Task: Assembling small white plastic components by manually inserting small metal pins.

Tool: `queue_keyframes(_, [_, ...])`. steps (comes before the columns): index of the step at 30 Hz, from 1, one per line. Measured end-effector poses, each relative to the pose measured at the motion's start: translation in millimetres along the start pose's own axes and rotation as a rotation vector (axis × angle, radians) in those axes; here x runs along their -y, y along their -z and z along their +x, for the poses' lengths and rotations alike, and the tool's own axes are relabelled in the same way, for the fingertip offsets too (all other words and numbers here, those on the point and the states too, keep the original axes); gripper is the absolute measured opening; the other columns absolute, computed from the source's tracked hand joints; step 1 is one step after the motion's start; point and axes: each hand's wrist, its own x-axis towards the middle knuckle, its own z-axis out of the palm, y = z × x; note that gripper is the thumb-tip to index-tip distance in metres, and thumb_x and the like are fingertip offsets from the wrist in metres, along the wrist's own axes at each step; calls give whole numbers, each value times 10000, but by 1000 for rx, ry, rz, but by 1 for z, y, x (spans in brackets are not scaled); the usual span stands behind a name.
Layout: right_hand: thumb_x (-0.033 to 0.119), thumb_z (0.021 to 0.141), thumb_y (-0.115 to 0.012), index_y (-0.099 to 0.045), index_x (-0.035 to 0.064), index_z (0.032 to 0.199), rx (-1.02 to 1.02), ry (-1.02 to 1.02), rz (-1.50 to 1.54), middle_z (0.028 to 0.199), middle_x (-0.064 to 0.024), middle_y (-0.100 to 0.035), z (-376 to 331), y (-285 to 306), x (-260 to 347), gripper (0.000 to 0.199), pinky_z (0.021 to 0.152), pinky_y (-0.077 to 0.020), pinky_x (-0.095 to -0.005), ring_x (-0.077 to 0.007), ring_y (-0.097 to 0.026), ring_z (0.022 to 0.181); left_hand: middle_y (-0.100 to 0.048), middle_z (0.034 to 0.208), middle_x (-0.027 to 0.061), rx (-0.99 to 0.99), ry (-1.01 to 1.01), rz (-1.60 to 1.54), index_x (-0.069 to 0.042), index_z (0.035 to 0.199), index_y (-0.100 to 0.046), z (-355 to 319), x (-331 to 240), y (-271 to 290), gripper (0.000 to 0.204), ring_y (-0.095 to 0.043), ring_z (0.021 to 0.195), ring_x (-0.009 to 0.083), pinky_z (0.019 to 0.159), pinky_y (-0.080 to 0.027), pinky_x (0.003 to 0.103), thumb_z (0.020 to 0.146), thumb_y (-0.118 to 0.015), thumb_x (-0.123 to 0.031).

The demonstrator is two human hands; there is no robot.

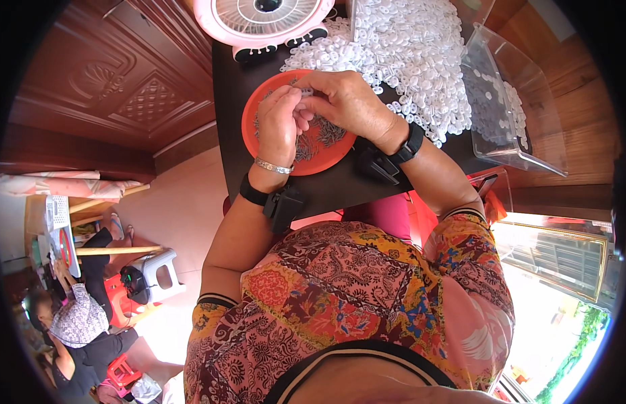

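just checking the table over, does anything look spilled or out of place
The small white pieces could look spilled: they lie heaped loose on the dark table, only some inside the clear bin.

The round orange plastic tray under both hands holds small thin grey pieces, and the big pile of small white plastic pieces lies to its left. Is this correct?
Not quite: the head view shows the big pile of small white plastic pieces mainly to the right of the round orange plastic tray, not left. The rest stands: it holds small thin grey pieces.
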Motion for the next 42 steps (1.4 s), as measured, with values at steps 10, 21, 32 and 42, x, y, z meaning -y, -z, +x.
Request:
queue_keyframes(10, [65,766,-663,-634,48,904,-31,10,43,763,-110,-657,0,3,4,142,601,-511,-310,-263,-653,678,-540,596,24,10,-30,-55,-33,754,-584,-2,-2,-2,226,-470,475,69,422,-339,189,868,-494,-206])
queue_keyframes(21, [120,774,-638,-640,36,1012,-585,-484,-651,984,-164,-638,1,163,6,252,760,-489,-385,-309,-615,891,-540,604,14,-7,-99,-5,-36,757,-603,-2,-6,-2,246,-445,471,58,423,-321,186,876,-470,-205])
queue_keyframes(32, [174,791,-651,-670,86,934,-207,-272,-565,933,-92,-652,-39,119,-54,170,726,-488,-323,-265,-621,835,-547,613,13,16,-74,2,-36,777,-603,1,-6,0,228,-451,481,60,434,-321,186,874,-480,-202])
queue_keyframes(42, [110,737,-594,-648,90,894,227,-209,-573,819,-97,-626,-35,47,-84,167,705,-481,-377,-294,-603,798,-545,599,5,22,-44,-6,-43,745,-608,1,-9,-3,217,-443,464,51,408,-313,178,857,-491,-187])
